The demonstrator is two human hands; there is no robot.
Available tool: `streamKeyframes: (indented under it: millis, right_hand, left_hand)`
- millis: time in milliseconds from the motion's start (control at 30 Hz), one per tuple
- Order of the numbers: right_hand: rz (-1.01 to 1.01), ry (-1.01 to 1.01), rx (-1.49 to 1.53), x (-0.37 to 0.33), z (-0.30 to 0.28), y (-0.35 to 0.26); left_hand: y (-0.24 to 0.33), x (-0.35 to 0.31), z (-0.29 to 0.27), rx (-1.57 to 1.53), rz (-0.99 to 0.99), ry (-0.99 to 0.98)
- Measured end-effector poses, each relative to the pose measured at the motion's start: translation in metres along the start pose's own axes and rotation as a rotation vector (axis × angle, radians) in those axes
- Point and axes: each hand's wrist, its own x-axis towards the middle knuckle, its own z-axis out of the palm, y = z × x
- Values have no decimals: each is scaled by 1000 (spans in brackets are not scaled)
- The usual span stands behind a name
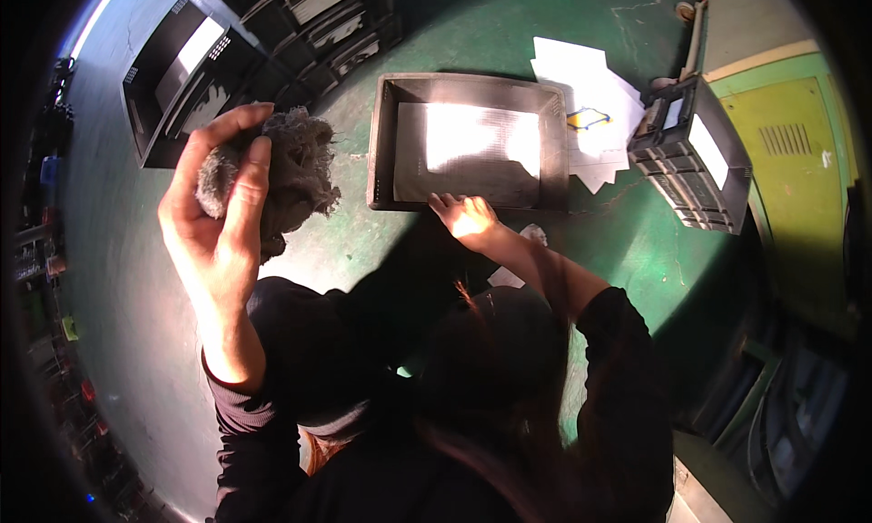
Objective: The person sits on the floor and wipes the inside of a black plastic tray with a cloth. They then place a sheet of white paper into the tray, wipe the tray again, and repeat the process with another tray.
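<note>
At the upper left of my feed, a dark crate (145,91) stands open, and its white patch carries nothing I can make out. Next to it I have the left hand (218,237) raised, thumb and fingers clamped on a bunched gray rag (302,169). The rag sits left of center, its frayed side pointing right; it is too crumpled for me to name a long axis. Dark stacked bins (272,19) fill the top left, light-colored contents showing.

In the upper middle lies a gray tray (383,141), open side up, long axis running left to right, sunlight on its bottom. My right hand (468,219) has its fingertips at the near rim; I cannot tell whether they pinch it.

Right of the tray, white papers (595,155) lie fanned, one with a blue-and-yellow outline drawing; their print is too small to read. Farther right are a tilted ribbed crate (672,179) with a white panel and a yellow-green cabinet (772,173).
</note>
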Motion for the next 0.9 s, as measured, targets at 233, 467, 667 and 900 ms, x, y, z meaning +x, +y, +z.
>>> streamKeyframes:
  millis: [233,467,667,900]
  right_hand:
    - [-74,215,56,-3,10,0]
    - [604,-235,181,22,-23,94]
    - [738,-271,-7,74,37,147]
    - [573,-254,-183,70,63,146]
  left_hand:
    - [-9,-12,-31,-15,-13,-56]
    - [14,-22,-41,73,-28,-117]
    - [31,-37,-48,225,-188,-73]
    - [29,-41,-47,250,-242,-77]
